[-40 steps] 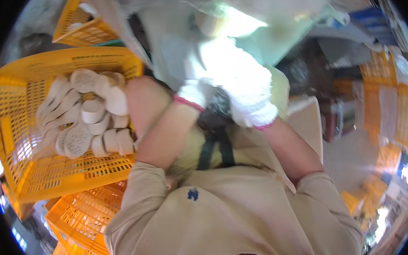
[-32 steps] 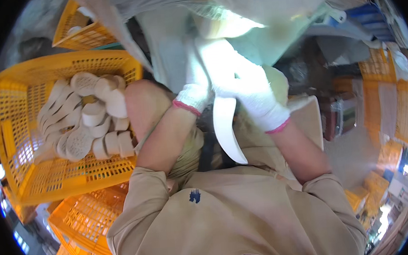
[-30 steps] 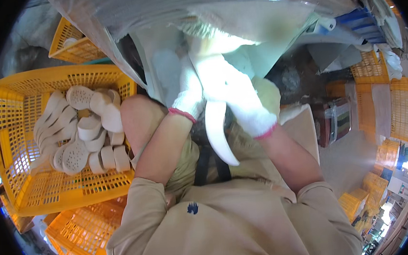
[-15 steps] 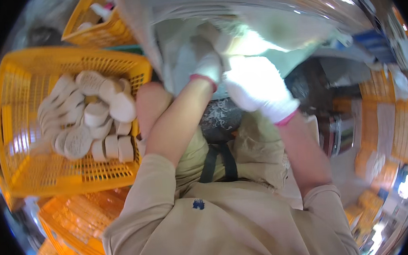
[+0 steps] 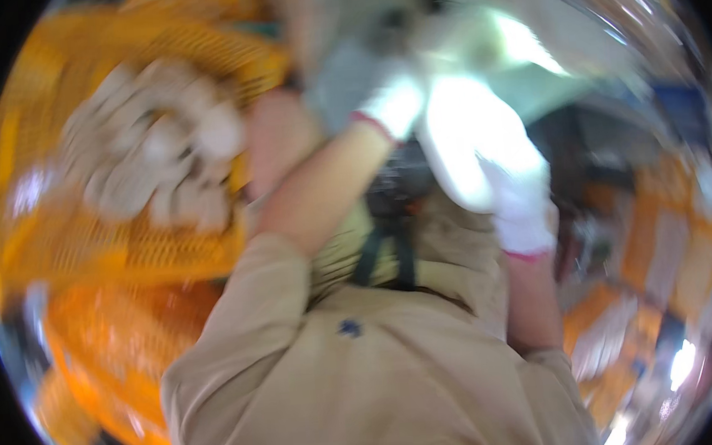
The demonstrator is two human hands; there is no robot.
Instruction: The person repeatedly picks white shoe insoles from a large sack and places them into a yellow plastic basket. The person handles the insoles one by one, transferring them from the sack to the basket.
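Observation:
My right hand (image 5: 519, 184), in a white glove with a red cuff edge, is closed around a long, rounded white piece (image 5: 455, 152) shaped like a shoe sole. Glare washes out its detail. The white-gloved left hand (image 5: 397, 102) reaches forward beside it, its fingers smeared by motion against a grey surface. Beneath a bright light, pale greenish-white material (image 5: 484, 37) lies beyond both hands. To my left, a yellow plastic basket (image 5: 13, 166) holds a heap of white thick-heeled shoe soles (image 5: 158, 146).
An orange crate (image 5: 132, 349) stands below the basket at the left. Shiny clear plastic sheeting (image 5: 608, 19) covers the far right. Orange and white stacks (image 5: 658, 240) stand farther off to the right. My knees are just under my hands.
My right hand has come back toward me and slightly right, bringing the white piece. My left hand has moved a little to the right. The whole view has shifted and blurred.

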